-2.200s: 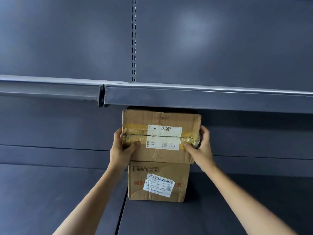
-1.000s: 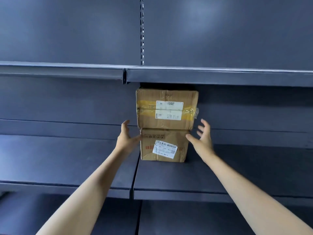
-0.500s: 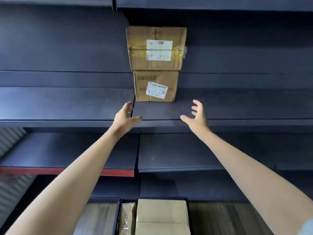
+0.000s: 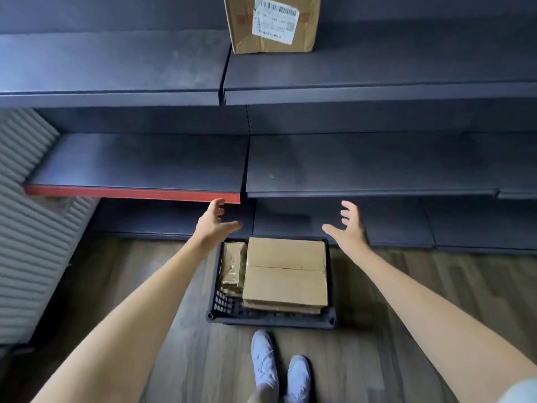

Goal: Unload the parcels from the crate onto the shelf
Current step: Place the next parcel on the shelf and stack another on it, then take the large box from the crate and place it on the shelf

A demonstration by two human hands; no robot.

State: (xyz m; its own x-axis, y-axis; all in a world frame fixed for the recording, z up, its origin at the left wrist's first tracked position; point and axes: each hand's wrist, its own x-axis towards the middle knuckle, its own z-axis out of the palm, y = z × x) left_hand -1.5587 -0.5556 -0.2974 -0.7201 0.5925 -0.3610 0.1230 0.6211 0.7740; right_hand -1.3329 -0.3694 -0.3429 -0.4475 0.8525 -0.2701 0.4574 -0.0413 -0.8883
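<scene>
Both arms reached forward and down. The left hand [image 4: 214,225] was spread and held nothing, thumb pointing inward. The right hand [image 4: 348,226] mirrored it, fingers apart and empty. Both hovered above the far end of a black crate [image 4: 270,317] on the wooden floor [image 4: 436,301], not touching it. Inside the crate lay a large cardboard parcel [image 4: 286,271], flaps shut, seemingly with another flat one beneath it. Beside it, on the left, stood a slim brown packet [image 4: 232,264]. Higher up, a labelled parcel [image 4: 271,23] sat on the dark shelf [image 4: 377,91], its top cut off by the frame. The lower shelves showed no parcels. The work looked partly done: at least one parcel was shelved, several remained in the crate. A pair of pale shoes [image 4: 279,370] stood just behind the crate.
</scene>
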